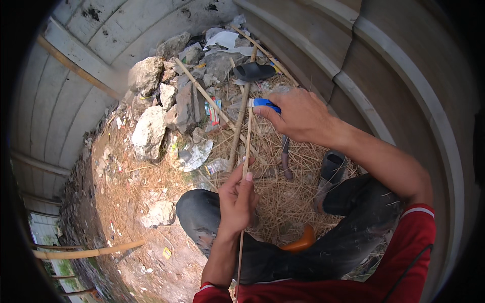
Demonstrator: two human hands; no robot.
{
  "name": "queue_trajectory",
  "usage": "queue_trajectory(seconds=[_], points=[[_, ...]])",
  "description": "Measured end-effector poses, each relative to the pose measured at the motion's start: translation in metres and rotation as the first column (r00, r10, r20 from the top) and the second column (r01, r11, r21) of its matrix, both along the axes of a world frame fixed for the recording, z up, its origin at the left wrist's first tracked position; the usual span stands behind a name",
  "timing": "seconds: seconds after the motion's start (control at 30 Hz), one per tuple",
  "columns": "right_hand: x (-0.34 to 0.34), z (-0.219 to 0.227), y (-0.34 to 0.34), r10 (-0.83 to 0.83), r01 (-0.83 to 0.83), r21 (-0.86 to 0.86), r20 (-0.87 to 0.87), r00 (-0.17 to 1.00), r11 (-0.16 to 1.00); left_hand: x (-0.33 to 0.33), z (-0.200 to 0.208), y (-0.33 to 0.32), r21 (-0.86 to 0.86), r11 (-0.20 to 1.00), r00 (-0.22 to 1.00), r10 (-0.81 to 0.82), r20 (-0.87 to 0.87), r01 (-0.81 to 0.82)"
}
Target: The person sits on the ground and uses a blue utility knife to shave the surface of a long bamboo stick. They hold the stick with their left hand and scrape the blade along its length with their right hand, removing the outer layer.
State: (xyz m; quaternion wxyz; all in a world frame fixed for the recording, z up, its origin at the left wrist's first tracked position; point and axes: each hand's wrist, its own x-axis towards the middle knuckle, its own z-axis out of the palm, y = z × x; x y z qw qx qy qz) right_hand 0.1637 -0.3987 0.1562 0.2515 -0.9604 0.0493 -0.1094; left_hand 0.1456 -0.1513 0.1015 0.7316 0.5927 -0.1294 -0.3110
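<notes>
My left hand (236, 199) is closed around a thin bamboo strip (248, 134), thumb and fingers pinching it above my knee. The strip runs upright from my lap to the far end. There my right hand (303, 117) grips a blue utility knife (267, 104), its pale front end touching or very near the strip's upper tip. My right fingers hide part of the knife. Straw (273, 197) covers the ground beneath both hands. A brown-handled tool (286, 161) lies on it, its far part unclear.
Bamboo poles (209, 98) lean across rocks (148, 132) and litter ahead. A dark slipper (254, 71) rests by the poles; a dark shoe (333, 165) is at my right. Something orange and curved (301, 240) lies between my legs. Corrugated metal sheeting (384, 76) rises close on the right.
</notes>
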Motion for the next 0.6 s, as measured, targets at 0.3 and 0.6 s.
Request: queue_trajectory(seconds=[0.3, 0.6], points=[[-0.033, 0.027, 0.016, 0.200, -0.191, 0.123, -0.064, 0.978, 0.974, 0.007, 0.002, 0.016, -0.200, 0.979, 0.970, -0.085, -0.228, 0.039], [-0.008, -0.005, 0.027, 0.189, -0.161, 0.199, -0.132, 0.973, 0.967, 0.003, 0.000, 0.022, -0.144, 0.989, 0.955, -0.051, -0.293, 0.009]])
